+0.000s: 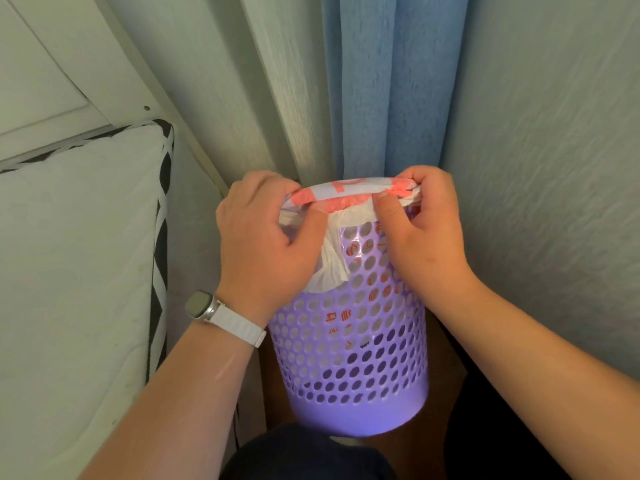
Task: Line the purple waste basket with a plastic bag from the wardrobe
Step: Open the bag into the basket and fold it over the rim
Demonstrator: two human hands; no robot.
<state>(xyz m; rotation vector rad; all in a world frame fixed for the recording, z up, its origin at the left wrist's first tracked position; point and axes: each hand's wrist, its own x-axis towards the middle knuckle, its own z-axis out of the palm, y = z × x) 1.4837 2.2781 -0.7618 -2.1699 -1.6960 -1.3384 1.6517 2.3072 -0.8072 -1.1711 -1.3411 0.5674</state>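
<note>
Purple waste basket (pixel 349 358) is sitting on the floor beside the mattress (pixel 76 237). Left hand (pixel 263 244) and right hand (pixel 426 230) are both gripping the plastic bag (pixel 349 192), fingers curled, and it's draping over the rim. Blue curtain (pixel 388 81) is hanging right behind.

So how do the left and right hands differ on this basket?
The left hand wears a white-strapped watch; the right hand has a bare wrist. The left hand grips the plastic bag at the rim's left side, the right hand at its right. Both hold it over the purple basket.
</note>
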